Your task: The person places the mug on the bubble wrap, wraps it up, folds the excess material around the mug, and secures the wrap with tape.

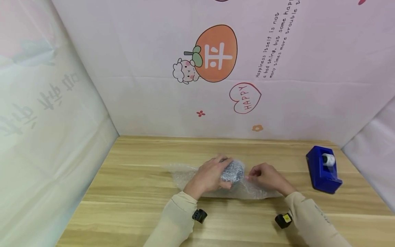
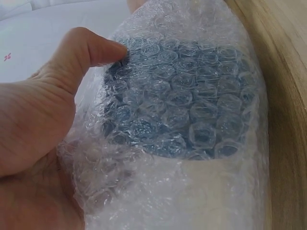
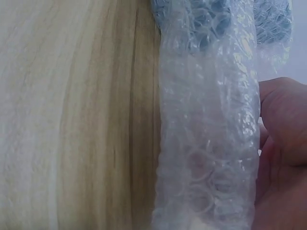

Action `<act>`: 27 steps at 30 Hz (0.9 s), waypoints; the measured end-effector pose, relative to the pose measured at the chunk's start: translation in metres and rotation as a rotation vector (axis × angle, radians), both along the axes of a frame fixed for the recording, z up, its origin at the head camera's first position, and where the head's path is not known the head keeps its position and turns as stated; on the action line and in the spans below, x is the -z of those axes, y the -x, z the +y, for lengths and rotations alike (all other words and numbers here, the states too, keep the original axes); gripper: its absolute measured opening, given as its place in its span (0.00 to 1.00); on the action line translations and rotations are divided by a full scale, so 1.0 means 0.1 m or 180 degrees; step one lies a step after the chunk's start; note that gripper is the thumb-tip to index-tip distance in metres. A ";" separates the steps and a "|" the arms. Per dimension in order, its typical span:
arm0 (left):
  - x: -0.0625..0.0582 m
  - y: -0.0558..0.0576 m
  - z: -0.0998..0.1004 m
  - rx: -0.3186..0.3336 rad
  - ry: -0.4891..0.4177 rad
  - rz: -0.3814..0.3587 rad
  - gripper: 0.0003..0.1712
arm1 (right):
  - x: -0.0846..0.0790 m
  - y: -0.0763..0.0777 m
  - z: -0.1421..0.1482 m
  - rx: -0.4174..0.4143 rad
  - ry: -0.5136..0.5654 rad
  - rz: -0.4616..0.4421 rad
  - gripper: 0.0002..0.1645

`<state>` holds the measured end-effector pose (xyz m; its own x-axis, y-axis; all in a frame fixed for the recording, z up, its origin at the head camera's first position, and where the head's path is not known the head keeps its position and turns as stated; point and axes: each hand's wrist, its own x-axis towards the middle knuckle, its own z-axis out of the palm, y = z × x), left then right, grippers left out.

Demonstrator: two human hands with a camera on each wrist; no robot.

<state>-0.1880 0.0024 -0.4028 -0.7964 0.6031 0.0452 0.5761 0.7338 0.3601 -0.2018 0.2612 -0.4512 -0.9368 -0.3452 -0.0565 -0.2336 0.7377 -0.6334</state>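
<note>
Bubble-wrapped bundle (image 1: 232, 171) on wooden table (image 1: 132, 192); left hand (image 1: 211, 174) gripping it, right hand (image 1: 267, 176) pinching wrap (image 1: 253, 190); printed backdrop (image 1: 148, 68) behind

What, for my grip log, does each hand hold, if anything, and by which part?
Left hand: the blue wrapped object, by its left side, through the bubble wrap. Right hand: seemingly pinching the wrap just right of the object.

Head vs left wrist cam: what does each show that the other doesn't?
Head only: the blue tape dispenser and the HAPPY heart on the backdrop.
Left wrist only: individual bubbles, clearly distinguishable over the wrapped item.
Both: left hand holding that item, bubble wrap, wooden table.
</note>
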 end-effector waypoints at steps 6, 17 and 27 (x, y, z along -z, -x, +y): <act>-0.01 -0.02 -0.02 -0.0005 -0.0052 0.0022 0.50 | -0.01 -0.04 -0.02 0.0256 -0.0180 -0.0217 0.15; 0.03 -0.02 -0.02 -0.0025 -0.0062 0.0051 0.50 | -0.07 -0.07 -0.04 0.0428 -0.0851 -0.0664 0.42; 0.03 -0.04 0.00 -0.0065 -0.0144 0.0037 0.50 | -0.20 -0.08 -0.04 0.0480 -0.0394 -0.0619 0.34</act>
<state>-0.1842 0.0022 -0.4053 -0.8077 0.5839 0.0814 0.5655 0.7285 0.3867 -0.1936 0.2572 -0.4313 -0.9446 -0.1818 -0.2734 0.0019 0.8296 -0.5583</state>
